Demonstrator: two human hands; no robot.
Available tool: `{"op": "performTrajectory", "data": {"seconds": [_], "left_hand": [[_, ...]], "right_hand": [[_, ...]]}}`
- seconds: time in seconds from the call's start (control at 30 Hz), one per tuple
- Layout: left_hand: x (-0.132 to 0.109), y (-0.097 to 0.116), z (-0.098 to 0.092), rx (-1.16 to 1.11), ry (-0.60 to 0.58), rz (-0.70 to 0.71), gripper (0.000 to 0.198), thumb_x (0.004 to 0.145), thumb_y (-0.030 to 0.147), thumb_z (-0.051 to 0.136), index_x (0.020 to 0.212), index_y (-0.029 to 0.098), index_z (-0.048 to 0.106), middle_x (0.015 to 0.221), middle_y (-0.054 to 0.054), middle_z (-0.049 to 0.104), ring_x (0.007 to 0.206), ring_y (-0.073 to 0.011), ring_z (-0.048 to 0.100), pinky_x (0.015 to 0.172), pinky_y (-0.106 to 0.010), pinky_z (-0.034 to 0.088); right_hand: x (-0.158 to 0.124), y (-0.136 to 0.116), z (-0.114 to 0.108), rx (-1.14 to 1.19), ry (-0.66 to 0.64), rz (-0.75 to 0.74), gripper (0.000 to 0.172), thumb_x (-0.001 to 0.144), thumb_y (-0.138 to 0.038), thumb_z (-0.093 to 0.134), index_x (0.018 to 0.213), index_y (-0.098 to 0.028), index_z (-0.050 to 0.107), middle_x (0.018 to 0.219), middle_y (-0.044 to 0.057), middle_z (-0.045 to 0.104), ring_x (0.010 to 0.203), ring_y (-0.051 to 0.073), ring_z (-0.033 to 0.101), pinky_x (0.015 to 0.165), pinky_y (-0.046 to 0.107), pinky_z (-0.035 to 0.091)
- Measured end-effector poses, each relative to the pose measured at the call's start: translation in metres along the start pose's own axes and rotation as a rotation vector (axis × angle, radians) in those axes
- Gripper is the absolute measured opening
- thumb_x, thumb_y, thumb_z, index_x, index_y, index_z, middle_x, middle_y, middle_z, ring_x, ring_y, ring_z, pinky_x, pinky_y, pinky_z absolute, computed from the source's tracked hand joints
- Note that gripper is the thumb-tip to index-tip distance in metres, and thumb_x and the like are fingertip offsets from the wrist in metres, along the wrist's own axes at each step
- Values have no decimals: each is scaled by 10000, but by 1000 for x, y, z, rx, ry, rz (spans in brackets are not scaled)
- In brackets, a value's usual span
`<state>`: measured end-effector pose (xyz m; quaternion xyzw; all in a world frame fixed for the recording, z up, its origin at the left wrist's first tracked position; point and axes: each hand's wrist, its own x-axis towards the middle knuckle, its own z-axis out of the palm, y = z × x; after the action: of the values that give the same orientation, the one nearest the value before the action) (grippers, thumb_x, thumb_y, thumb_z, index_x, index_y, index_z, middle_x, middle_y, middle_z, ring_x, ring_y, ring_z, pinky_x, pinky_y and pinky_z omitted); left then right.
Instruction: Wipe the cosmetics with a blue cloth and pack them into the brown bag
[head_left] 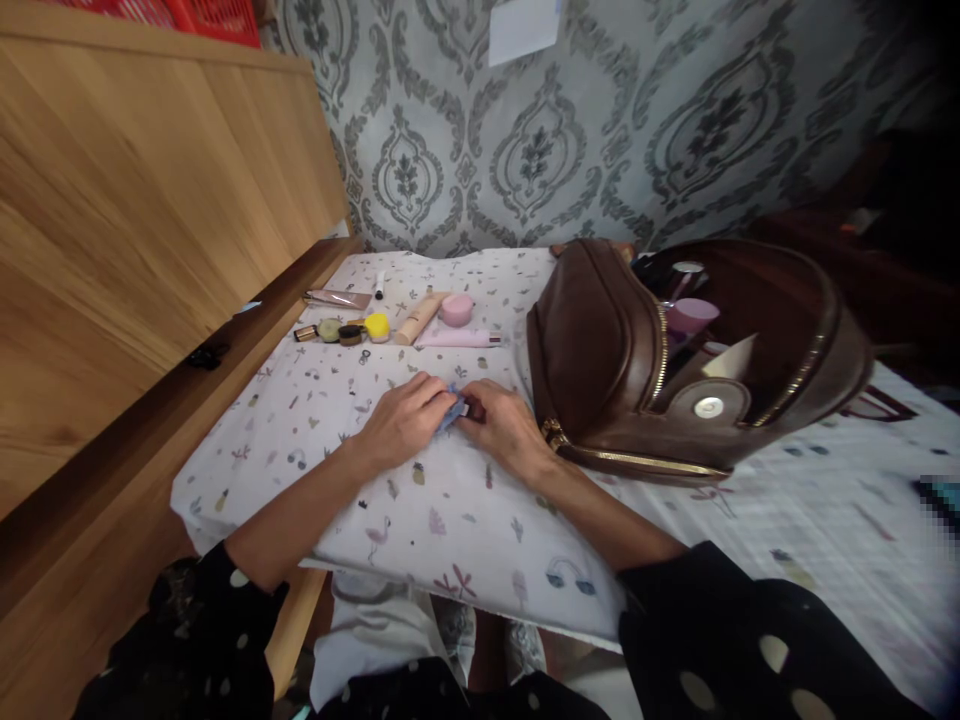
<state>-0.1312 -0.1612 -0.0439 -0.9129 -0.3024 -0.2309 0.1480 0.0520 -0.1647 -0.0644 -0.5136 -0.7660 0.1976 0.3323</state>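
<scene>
Both hands meet over the printed cloth (420, 530) on the table. My left hand (405, 420) is closed on a small crumpled blue cloth (450, 411). Pressed against that cloth, my right hand (504, 425) pinches a small dark item with a pale end (466, 409); fingers hide most of it, and its kind cannot be made out. Beyond the hands lie a pink tube (457, 339), a beige tube (420, 318) and a round pink jar (456, 309). Farther left are a yellow-lidded jar (377, 327), a dark round jar (350, 335) and a greenish round container (328, 330).
An unzipped brown leather bag (600, 350) stands at the right, with a pink cup-like item (691, 316) and other things inside. A flat rosy tube (339, 299) and a small white tube (379, 286) lie at the back left. A wooden cabinet (172, 170) borders the left.
</scene>
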Motion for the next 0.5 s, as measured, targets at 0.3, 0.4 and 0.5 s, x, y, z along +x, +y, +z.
{"op": "performTrajectory", "data": {"seconds": [0.3, 0.4, 0.5], "left_hand": [[-13, -28, -3, 17, -107, -258, 222, 981, 172, 440, 971, 202, 660, 941, -55, 635, 961, -207, 582, 734, -321, 492], [-11, -28, -2, -23, -113, -286, 237, 972, 169, 433, 967, 202, 668, 939, -54, 636, 950, -202, 590, 754, -321, 496], [-10, -27, -3, -64, -127, -318, 239, 962, 162, 432, 948, 197, 668, 934, -57, 641, 941, -202, 601, 763, -320, 493]], "right_hand": [[-1, -2, -3, -45, -40, 34, 159, 809, -247, 714, 955, -188, 696, 820, 16, 601, 709, 154, 566, 683, 269, 433], [-1, -6, -7, -109, -45, 58, 174, 867, -353, 668, 895, -188, 716, 825, 36, 601, 713, 162, 571, 652, 274, 414], [-1, -9, -9, -118, -59, 99, 170, 877, -346, 656, 847, -188, 712, 837, 37, 600, 718, 160, 572, 642, 272, 401]]}}
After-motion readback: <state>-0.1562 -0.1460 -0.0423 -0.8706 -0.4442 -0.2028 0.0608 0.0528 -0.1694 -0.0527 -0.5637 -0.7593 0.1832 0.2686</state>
